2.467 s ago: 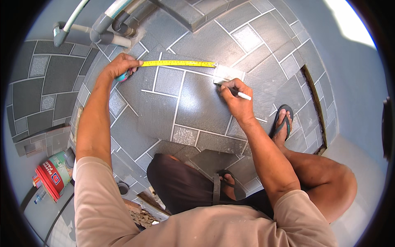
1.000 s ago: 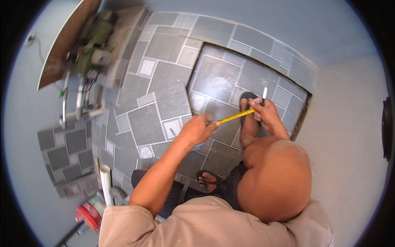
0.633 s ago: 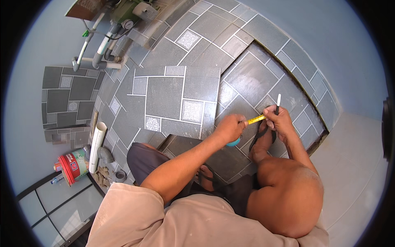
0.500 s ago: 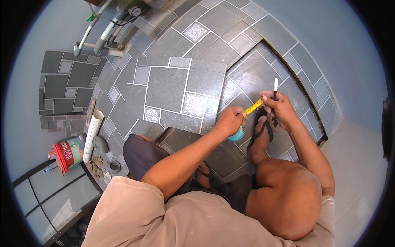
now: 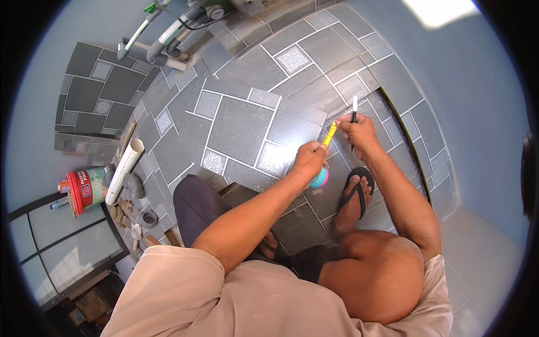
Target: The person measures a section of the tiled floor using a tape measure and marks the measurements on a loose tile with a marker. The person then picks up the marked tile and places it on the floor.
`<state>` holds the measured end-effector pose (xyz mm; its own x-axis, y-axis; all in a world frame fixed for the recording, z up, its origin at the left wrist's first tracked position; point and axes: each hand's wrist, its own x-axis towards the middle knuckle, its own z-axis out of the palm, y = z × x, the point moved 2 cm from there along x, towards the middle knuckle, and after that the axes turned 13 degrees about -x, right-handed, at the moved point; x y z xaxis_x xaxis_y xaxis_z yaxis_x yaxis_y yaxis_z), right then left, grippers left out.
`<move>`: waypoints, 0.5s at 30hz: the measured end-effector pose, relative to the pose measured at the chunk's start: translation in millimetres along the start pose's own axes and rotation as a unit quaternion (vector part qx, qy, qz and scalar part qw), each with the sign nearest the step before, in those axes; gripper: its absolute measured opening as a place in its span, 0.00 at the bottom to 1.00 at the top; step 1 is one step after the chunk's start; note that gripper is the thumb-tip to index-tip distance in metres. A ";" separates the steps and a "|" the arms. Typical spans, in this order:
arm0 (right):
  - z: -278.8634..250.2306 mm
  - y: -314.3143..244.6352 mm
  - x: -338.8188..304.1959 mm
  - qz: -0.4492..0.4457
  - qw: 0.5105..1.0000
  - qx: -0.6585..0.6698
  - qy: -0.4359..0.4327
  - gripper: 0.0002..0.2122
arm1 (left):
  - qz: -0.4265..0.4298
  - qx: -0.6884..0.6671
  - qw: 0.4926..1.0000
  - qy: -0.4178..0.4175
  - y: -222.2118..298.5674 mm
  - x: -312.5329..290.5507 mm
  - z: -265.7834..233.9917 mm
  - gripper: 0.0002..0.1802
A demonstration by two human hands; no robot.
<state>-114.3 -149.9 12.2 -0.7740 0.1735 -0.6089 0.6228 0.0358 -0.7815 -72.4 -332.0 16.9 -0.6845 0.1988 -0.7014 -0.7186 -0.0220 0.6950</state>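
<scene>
My left hand (image 5: pixel 309 160) is closed round a tape measure (image 5: pixel 320 178) with a turquoise and pink case. A short length of its yellow blade (image 5: pixel 330 135) runs up to the fingertips of my right hand (image 5: pixel 360 135). Between the fingers of that hand stands a black marker pen (image 5: pixel 355 108) with a white end pointing up. Both hands are above the right edge of a grey patterned tile (image 5: pixel 241 126) with white lines, which lies over the tiled floor. Whether the right fingers pinch the blade's tip or only touch it, I cannot tell.
A dark gap (image 5: pixel 407 135) runs along the floor tiles at the right. My sandalled foot (image 5: pixel 356 194) is below my hands. At the left are a white pipe (image 5: pixel 124 171), a red and green bucket (image 5: pixel 87 191) and grey fittings (image 5: pixel 133 185). Pipes with a gauge (image 5: pixel 215 12) stand at the back.
My right hand has moved up and left, and the blade now points more steeply away from me. The left hand has shifted slightly left. The whole view has also turned a little.
</scene>
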 end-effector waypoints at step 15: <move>22.2 46.9 62.1 -0.047 0.989 -0.103 0.094 0.09 | -0.073 -0.018 0.997 0.029 -24.7 68.5 -11.5 0.18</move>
<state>-135.7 -159.3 -65.3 -0.8074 0.3385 -0.4833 0.5734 0.2570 -0.7779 -103.0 -329.1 -50.1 -0.5781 0.1458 -0.8029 -0.8139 -0.0323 0.5801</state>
